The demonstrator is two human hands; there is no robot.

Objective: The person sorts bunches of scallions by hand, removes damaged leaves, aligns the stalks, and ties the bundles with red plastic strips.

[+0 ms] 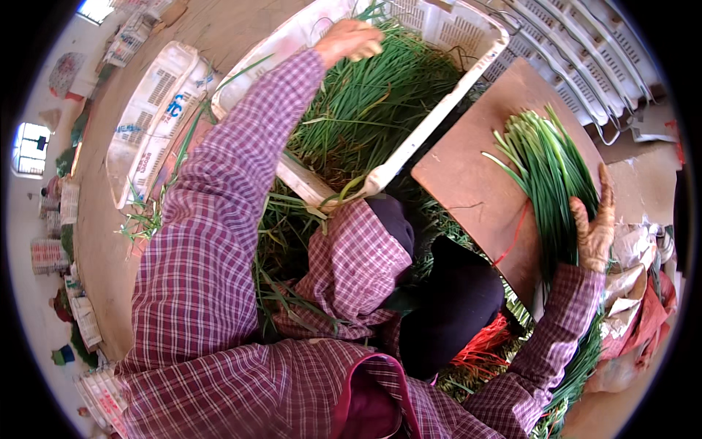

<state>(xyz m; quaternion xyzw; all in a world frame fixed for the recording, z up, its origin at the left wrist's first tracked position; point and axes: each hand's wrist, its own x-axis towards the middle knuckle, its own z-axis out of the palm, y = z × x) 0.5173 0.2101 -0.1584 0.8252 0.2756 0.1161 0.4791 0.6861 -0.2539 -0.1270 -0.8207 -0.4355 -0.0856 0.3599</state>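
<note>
My left hand [349, 40] is stretched out over a white plastic crate [417, 139] heaped with loose green garlic chives [380, 95]. Its fingers are curled together, and whatever lies inside them is hidden. On a brown board [468, 157] to the right lies a bundle of garlic chives [550, 172], pale stem ends pointing away from me. My right hand [598, 227] rests against the bundle's right side, thumb and fingers spread apart rather than wrapped round it. From the bundle's left edge a thin red tie [518, 233] trails over the board.
Stacked white crates [578, 51] stand at the far right. Another white crate [157, 117] sits on the floor at left. Red ties [484, 342] lie beside my knee [457, 300], with loose greens around my legs. Crumpled sacks [636, 293] lie right of my right forearm.
</note>
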